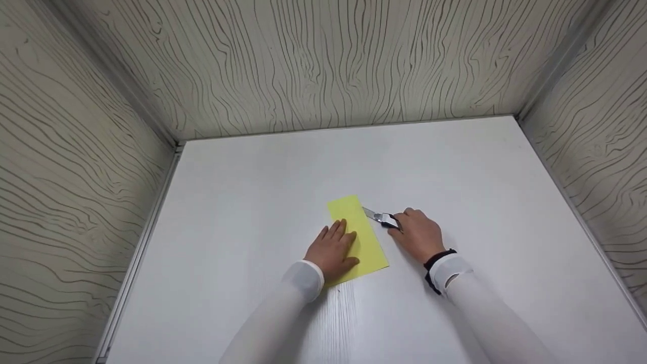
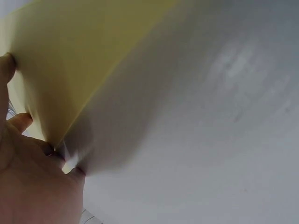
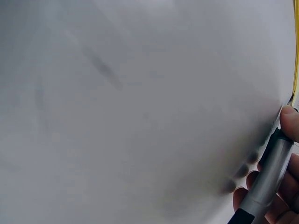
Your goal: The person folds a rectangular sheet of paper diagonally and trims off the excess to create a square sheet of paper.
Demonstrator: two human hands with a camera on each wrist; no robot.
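A yellow sheet of paper (image 1: 371, 247), long and narrow, lies at a slant on the white table. My left hand (image 1: 331, 253) rests on its left part with fingers spread. In the left wrist view the paper (image 2: 88, 46) shows close up, and the fingertips of my left hand (image 2: 35, 182) touch it. My right hand (image 1: 419, 235) grips a utility knife (image 1: 388, 221), its blade out and pointing left at the paper's right edge. In the right wrist view the grey and black knife handle (image 3: 268, 177) crosses the fingers, with the thumb near its front.
The white table (image 1: 242, 202) has wood-grain patterned panels on three sides, with the back panel (image 1: 323, 60) beyond its far edge. Metal rails run along the table's left and right edges. A dark band circles the right wrist over a white sleeve.
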